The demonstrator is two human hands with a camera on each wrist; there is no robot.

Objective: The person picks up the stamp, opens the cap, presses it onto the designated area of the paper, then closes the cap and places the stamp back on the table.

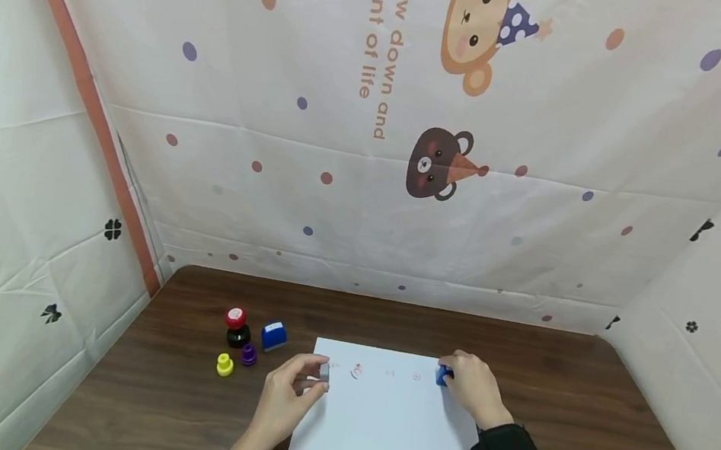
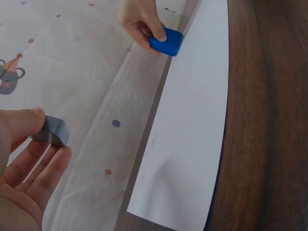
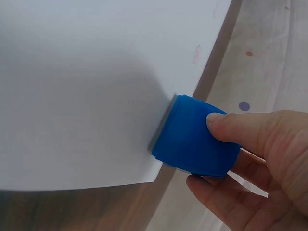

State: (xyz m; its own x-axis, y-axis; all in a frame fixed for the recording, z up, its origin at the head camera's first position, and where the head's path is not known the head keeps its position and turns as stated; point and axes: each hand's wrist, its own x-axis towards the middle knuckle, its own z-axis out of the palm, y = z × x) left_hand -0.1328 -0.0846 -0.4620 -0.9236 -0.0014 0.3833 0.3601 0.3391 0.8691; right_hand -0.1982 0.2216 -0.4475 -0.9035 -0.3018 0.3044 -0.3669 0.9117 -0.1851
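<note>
A white sheet of paper [image 1: 386, 436] lies on the table with a row of small red stamp marks [image 1: 357, 371] along its far edge. My right hand [image 1: 475, 386] grips a blue stamp [image 3: 197, 139] between thumb and fingers. The stamp's face is pressed against the paper at the far right corner, so that face is hidden. Over the paper's far left corner, my left hand [image 1: 286, 397] pinches a small grey cap [image 2: 57, 131] between thumb and fingertips, held above the sheet.
Left of the paper stand a red-and-black stamp [image 1: 237, 326], another blue stamp [image 1: 273, 336], a small purple piece [image 1: 248, 354] and a small yellow piece [image 1: 225, 365]. A printed cloth [image 1: 361, 217] hangs behind the brown table [image 1: 168, 413].
</note>
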